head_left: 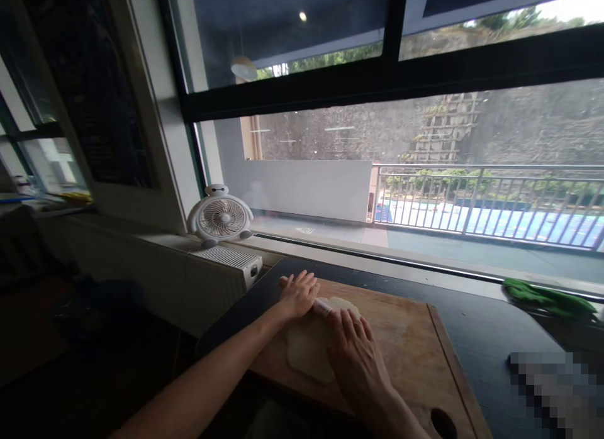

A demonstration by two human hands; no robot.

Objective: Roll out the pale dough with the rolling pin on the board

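Note:
A rolling pin [323,307] lies slantwise across a flat, pale sheet of dough [309,351]. My left hand [300,294] is over the pin's far left part, palm down on it, fingers reaching past it; a bit of the pin's end shows beyond the hand. My right hand [355,348] bends its fingers over the other part and hides that end. Between the two hands a short whitish stretch of the pin with reddish marks is visible. Under the dough is a wooden board [401,326] with a hole near its close right corner.
The board sits on a dark table [486,326] by a large window. A white fan [221,219] stands on the sill to the left, above a white radiator [236,263]. Green cloth [547,297] lies at the right. A blurred-out object [557,388] is at the lower right.

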